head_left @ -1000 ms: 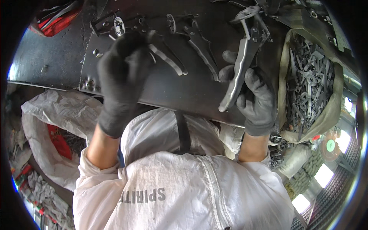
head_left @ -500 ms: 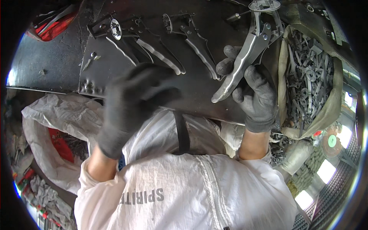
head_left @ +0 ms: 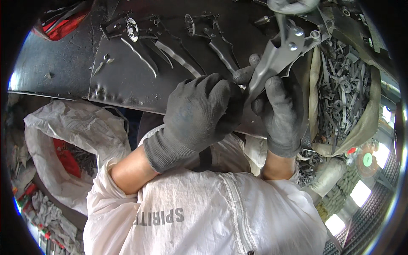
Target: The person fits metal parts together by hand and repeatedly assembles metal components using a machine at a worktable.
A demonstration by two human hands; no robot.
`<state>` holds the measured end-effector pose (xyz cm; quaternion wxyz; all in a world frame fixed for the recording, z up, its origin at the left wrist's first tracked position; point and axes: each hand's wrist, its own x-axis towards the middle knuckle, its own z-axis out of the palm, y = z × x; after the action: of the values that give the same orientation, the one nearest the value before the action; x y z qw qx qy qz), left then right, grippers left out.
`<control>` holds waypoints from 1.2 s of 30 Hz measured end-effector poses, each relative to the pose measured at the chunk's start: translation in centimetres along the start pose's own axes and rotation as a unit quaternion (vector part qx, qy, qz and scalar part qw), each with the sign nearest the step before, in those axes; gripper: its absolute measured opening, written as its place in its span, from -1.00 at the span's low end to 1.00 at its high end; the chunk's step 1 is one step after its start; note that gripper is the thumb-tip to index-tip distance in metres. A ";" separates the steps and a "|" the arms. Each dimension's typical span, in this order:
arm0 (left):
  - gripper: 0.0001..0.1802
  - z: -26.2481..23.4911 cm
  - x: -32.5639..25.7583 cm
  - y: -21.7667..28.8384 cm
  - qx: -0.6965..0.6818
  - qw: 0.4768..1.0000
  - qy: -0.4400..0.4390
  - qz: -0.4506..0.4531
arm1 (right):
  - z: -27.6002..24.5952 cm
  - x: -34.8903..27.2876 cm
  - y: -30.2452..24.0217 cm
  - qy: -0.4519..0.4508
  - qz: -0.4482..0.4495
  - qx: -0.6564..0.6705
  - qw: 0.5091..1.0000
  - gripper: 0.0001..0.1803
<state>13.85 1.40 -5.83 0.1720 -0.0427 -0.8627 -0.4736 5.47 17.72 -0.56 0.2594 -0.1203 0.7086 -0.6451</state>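
A grey metal handle assembly (head_left: 276, 55) with a wavy lever, rivets and a round plate at its far end is tilted up over the table. My right hand (head_left: 282, 114), in a dark grey glove, grips it midway, thumb on one side and fingers on the other. Curled round its near end is my left hand (head_left: 199, 112), gloved alike; that end and the fingertips are hidden behind the knuckles. Beyond my hands lie similar handle assemblies: one with an oval plate (head_left: 132, 29), a second (head_left: 178, 55) beside it and a third (head_left: 216, 42) to the right.
A cloth-rimmed sack (head_left: 316, 85) of loose metal parts (head_left: 340, 89) stands at the right. Below left hangs a white sack (head_left: 76, 119) with a red lining. A small bolt-like part (head_left: 104, 61) lies on the black metal table (head_left: 136, 95); a red container (head_left: 61, 32) sits far left.
My left hand has moved right and closed round the handle assembly's near end. The assembly has tilted, its plate shifting up and slightly right.
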 end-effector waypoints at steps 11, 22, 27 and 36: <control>-0.60 -4.2 0.2 -4.4 -0.488 0.800 0.261 -0.231 | -2.8 0.8 5.0 -0.124 0.013 0.439 0.890 -0.52; -0.74 -15.1 -2.6 -8.9 0.026 0.945 0.313 -0.095 | -4.0 1.3 4.3 -0.148 0.054 0.456 0.876 -0.54; -0.51 -17.1 -3.1 -7.6 0.014 0.919 0.274 -0.284 | -2.7 3.2 4.7 0.067 -0.060 -0.125 0.988 -0.52; -0.69 -20.7 -0.9 -7.2 0.029 0.920 0.268 -0.286 | -0.4 5.3 3.3 0.051 -0.132 -0.327 0.934 -0.55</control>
<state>18.32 -19.69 -1.68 0.2549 0.3392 -0.7732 -0.4713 1.33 15.84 -4.91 0.0816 -0.2580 0.8705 -0.4111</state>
